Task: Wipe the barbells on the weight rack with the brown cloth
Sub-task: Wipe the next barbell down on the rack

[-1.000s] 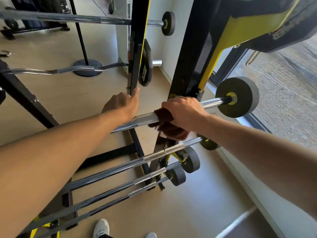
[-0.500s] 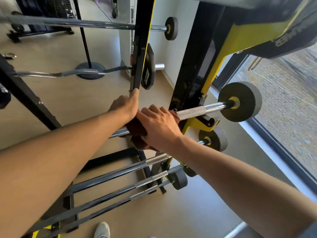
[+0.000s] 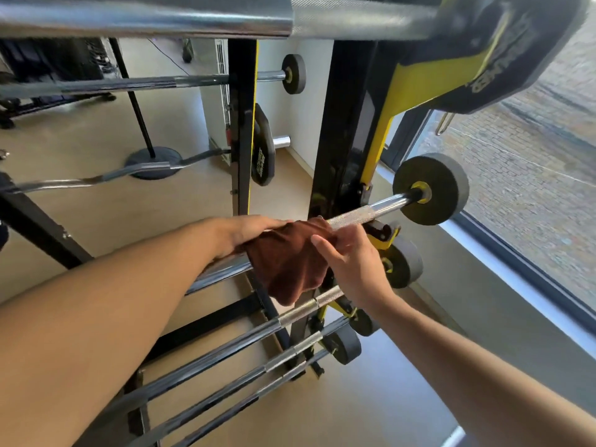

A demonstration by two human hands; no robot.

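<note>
The brown cloth [image 3: 290, 262] hangs over a chrome barbell [image 3: 371, 211] that rests on the black and yellow weight rack [image 3: 338, 130] and carries a grey plate [image 3: 446, 185] at its right end. My left hand [image 3: 248, 232] lies on that bar, its fingers tucked under the cloth's left side. My right hand [image 3: 354, 266] is at the cloth's right edge, thumb on the front and fingers behind it. Three more barbells [image 3: 225, 346] lie on lower pegs, and another one [image 3: 145, 19] crosses the top of the view.
A curl bar [image 3: 96, 179] and a straight bar [image 3: 129, 83] sit on the rack's far side. A stand with a round base [image 3: 151, 161] is on the floor behind. A window [image 3: 522, 175] and a white wall run along the right.
My left hand came down from the rack upright onto the bar and went under the cloth. My right hand loosened from a full grip over the cloth and now sits at its right edge.
</note>
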